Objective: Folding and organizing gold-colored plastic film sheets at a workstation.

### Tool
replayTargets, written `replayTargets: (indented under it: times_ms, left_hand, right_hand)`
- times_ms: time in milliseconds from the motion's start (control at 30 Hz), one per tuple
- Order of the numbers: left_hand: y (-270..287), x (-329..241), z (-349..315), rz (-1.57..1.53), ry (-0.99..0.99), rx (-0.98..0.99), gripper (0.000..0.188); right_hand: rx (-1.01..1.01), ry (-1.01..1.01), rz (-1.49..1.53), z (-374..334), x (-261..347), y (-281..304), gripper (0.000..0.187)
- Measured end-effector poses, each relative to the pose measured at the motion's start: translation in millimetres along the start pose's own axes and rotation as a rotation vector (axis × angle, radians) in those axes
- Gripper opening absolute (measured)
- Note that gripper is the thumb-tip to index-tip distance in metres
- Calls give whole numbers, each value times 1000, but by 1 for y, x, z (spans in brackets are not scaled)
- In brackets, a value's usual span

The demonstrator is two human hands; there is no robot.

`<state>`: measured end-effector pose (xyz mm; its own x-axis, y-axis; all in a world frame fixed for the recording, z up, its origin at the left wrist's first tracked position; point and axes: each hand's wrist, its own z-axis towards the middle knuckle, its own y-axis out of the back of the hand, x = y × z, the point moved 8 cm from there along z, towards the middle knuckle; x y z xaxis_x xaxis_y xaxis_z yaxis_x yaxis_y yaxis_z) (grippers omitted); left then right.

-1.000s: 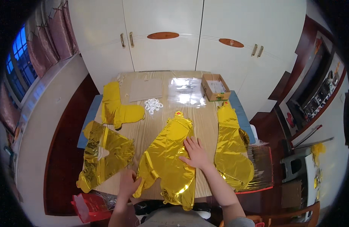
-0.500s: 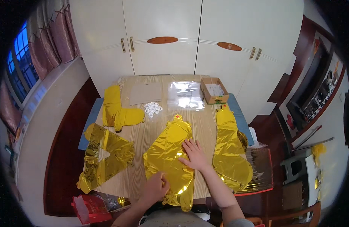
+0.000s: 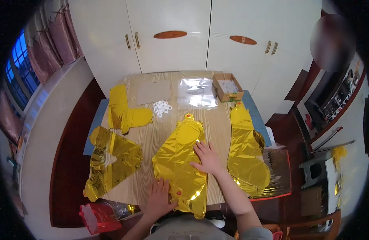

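Gold foil balloon (image 3: pixel 180 160), flat and crinkled, lies at frame centre on the pale wooden table (image 3: pixel 152 136). At lower left of it my left hand (image 3: pixel 158 198) presses open-palmed on its bottom edge; my right hand (image 3: pixel 207 157) rests flat, fingers spread, on its right side. Uneven pressure could crease or tear the foil

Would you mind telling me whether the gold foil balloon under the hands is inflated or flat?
Flat: the gold foil balloon lies crinkled on the table.

Bare wood beyond foil balloon (image 3: pixel 180 160); white rings (image 3: pixel 162 107) obstruct.
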<state>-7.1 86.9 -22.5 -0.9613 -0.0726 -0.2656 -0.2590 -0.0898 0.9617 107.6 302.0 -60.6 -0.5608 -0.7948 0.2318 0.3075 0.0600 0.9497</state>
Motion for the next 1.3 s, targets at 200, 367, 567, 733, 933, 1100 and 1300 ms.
replayTargets:
  times_ms: [200, 367, 567, 733, 933, 1100, 1300]
  left_hand:
    - [3, 17, -2, -28, -108, -217, 49]
    - [4, 46, -5, -239, 51, -351, 23]
    - [5, 75, -9, -818, 393, -427, 18]
    - [29, -1, 9, -424, -132, -442, 21]
    - [-18, -47, 11, -454, -459, -254, 15]
    - [-37, -55, 16, -333, -467, -53, 15]
    - [-47, -52, 16, -232, -542, 33, 22]
  right_hand:
    - [-14, -2, 16, 0, 2, 6, 80]
    - [-19, 10, 9, 1, 1, 4, 80]
    - [-23, 4, 11, 1, 1, 6, 80]
    - [-18, 0, 16, 0, 1, 6, 80]
    - [-25, 25, 27, 0, 4, 9, 72]
    - [-181, 37, 231, -1, 1, 23, 57]
    - [-121, 95, 312, -12, 20, 24, 43]
